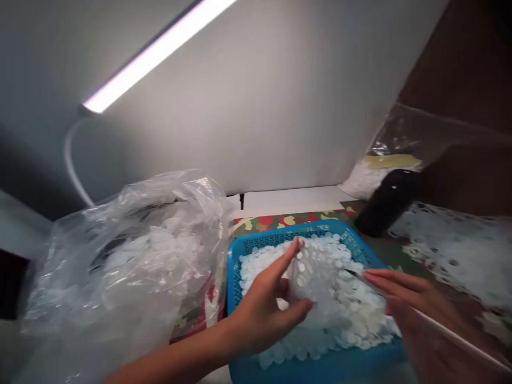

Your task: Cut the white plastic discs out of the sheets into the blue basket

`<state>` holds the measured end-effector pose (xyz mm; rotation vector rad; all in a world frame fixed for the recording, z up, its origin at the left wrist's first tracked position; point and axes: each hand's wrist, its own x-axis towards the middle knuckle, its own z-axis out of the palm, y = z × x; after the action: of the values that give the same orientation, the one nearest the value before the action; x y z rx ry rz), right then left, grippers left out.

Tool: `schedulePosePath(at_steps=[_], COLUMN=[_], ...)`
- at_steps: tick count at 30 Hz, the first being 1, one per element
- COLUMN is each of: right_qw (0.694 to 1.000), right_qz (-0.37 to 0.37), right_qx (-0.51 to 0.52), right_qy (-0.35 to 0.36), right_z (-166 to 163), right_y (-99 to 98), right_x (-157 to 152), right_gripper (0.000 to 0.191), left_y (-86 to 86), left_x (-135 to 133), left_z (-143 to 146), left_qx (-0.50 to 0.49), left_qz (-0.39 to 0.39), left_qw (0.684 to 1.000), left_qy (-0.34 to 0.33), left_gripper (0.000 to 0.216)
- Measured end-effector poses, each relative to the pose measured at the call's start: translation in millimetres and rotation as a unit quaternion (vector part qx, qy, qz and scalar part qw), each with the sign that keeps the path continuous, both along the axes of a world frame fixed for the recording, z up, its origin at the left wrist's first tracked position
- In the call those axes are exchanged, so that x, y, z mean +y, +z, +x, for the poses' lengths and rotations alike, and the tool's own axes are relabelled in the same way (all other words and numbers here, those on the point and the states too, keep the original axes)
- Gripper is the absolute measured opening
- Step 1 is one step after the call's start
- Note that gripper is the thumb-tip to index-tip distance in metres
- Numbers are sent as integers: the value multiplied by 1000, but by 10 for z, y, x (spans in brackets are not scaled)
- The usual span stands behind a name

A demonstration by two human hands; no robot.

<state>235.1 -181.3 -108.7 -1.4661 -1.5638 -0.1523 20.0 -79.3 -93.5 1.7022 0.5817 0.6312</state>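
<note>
Between the thumb and fingers of my left hand [266,304] is a translucent plastic piece [316,274] with several round white shapes on it. My left hand holds it over a blue plastic basket [233,266] filled with small round white discs [360,314]. My right hand [420,301], partly blurred, is closed around a slim metal tool [448,332]. Its thin dark tip points left, close to the translucent piece; I cannot tell if it touches. The kind of tool is not clear.
A large clear plastic bag [160,261] with white pieces stands left of the basket. At the right are a black cylindrical object [390,200], perforated white sheets [456,250] and another bag [372,173]. A lamp [160,53] hangs above the patterned cloth [280,220].
</note>
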Motion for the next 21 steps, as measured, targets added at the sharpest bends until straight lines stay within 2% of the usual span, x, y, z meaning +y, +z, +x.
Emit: schedulePosePath(at_steps=[1, 2, 6, 10, 16, 21], right_qw=[1000, 999, 993, 984, 987, 991], right_qz=[-15, -32, -64, -79, -77, -74], right_qx=[-12, -17, 1, 25, 23, -53], right_qy=[-19, -5, 104, 156, 139, 99], right_z=[-93, -167, -315, -384, -408, -414], right_y=[62, 105, 143, 129, 93, 83], right_x=[-22, -35, -42, -32, -12, 23], right_gripper=[25, 25, 26, 26, 26, 26], left_y=[4, 9, 26, 30, 14, 15], left_x=[6, 12, 21, 15, 22, 14], left_z=[1, 4, 19, 28, 25, 24], left_qx=[-3, 1, 1, 0, 2, 5], left_qz=[-5, -9, -15, -16, -10, -2], left_qw=[1000, 1000, 1000, 1000, 1000, 1000], left_qy=[-3, -6, -8, -3, -5, -9], left_gripper=[85, 85, 82, 80, 78, 78])
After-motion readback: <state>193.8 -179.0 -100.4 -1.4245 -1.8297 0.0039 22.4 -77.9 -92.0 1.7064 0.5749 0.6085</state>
